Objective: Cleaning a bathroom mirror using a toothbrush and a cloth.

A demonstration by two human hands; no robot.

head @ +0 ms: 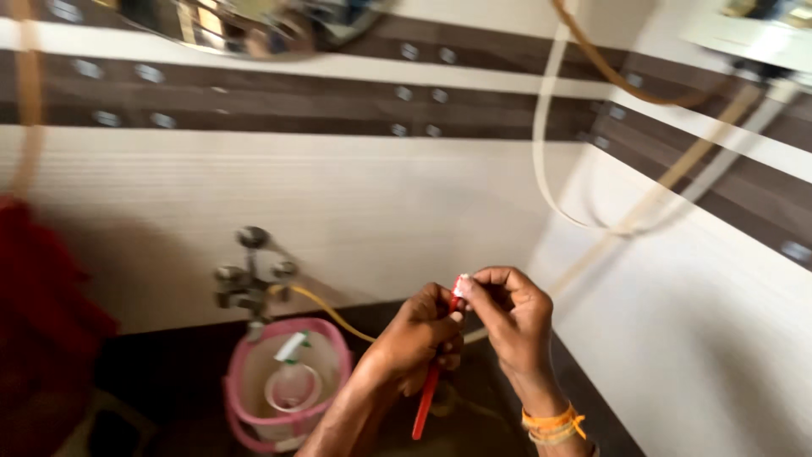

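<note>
My left hand [416, 337] is closed around a red toothbrush [428, 398], whose handle hangs down below the fist. My right hand [506, 315] pinches the top of the brush near its head with thumb and fingers. Both hands meet at chest height in front of a tiled bathroom corner. An orange thread band sits on my right wrist [551, 421]. The picture is blurred, so the brush head is hard to make out.
A metal wall tap [249, 279] with a yellow hose [330, 315] sits at lower left above a pink bucket [254, 398] holding a small mug and a bottle. Pale hoses [541, 144] hang along the right wall. Red cloth [38, 322] hangs at far left.
</note>
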